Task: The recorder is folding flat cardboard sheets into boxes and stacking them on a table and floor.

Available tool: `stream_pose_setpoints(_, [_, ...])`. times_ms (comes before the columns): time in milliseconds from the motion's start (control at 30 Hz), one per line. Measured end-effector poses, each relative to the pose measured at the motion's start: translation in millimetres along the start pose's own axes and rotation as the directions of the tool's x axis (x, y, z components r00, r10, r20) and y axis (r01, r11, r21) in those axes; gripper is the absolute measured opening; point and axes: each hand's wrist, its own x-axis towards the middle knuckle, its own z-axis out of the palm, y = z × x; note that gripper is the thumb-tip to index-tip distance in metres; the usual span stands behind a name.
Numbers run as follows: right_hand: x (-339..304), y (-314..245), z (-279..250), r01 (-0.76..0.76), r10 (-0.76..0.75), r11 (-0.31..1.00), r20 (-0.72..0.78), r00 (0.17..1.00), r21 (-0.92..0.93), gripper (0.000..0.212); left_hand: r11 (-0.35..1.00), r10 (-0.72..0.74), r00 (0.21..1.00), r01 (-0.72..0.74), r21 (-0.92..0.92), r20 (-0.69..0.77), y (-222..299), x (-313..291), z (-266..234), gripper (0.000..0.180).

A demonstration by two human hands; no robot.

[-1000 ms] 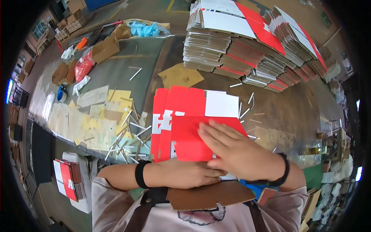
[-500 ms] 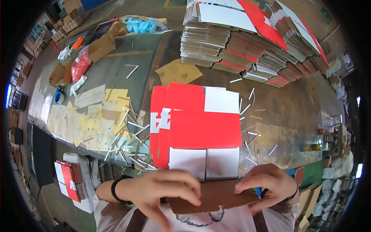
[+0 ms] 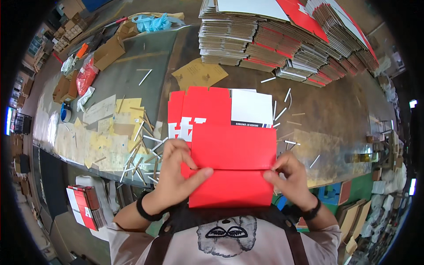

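Observation:
Right in front of me lies a red cardboard box (image 3: 234, 147), with a crease running across between its upper panel and the near red panel. My left hand (image 3: 180, 173) is closed at the left end of that crease, its thumb lying on the red board and its fingers curled at the edge. At the opposite end, my right hand (image 3: 289, 179) pinches the corner between thumb and fingers. Beneath and beyond the box are flat red and white cardboard blanks (image 3: 206, 104), overlapping one another.
A tall stack of flattened cartons (image 3: 265, 44) stands at the far right of the table. Thin cardboard strips (image 3: 137, 165) are scattered left and right of the box. At the far left are an open brown carton (image 3: 109, 54), a red plastic bag (image 3: 87, 75) and a blue tape roll (image 3: 65, 114).
The brown-sided flap near my body is now folded over, showing red where white panels were. Both hands have moved forward, away from me, onto the crease ends.

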Motion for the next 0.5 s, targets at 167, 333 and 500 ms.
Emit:
stream_pose_setpoints(167, [3, 23, 11, -0.256, 0.264, 0.925, 0.011, 0.964, 0.282, 0.062, 0.647, -0.357, 0.865, 0.501, -0.575, 0.352, -9, 8, 9, 0.089])
stream_pose_setpoints(333, [-14, -48, -16, -0.046, 0.08, 0.942, -0.089, 0.993, 0.332, 0.062, 0.906, -0.076, 0.95, 0.193, -0.376, 0.304, 35, 5, -37, 0.087])
stream_pose_setpoints(500, [-18, 32, 3, 0.08, -0.077, 0.997, -0.27, 0.96, -0.001, 0.066, 0.281, -0.2, 0.916, 0.394, -0.875, 0.348, -16, -36, -2, 0.086])
